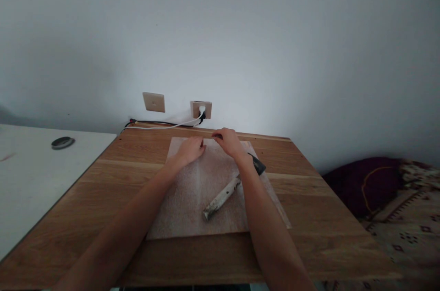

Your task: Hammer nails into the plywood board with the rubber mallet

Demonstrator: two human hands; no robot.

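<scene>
While left hand (192,148) and right hand (228,140) held fingers curled near far edge of sheet (185,215) — whether gripping anything, couldn't tell — sheet lay between near and far edges of table (319,217), hammer-like tool (222,198) aslant on it. Step seemed fine fingerwork; next move likely called for steadiness.

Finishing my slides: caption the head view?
Left hand and right hand at the far end of a pale rectangular sheet on a brown wooden tabletop, a worn white-handled tool nearer.

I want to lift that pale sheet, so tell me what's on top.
What looks like a white-handled hammer lies on the pale sheet. The right forearm covers its middle; whatever sits beneath the left hand is hidden.
</scene>
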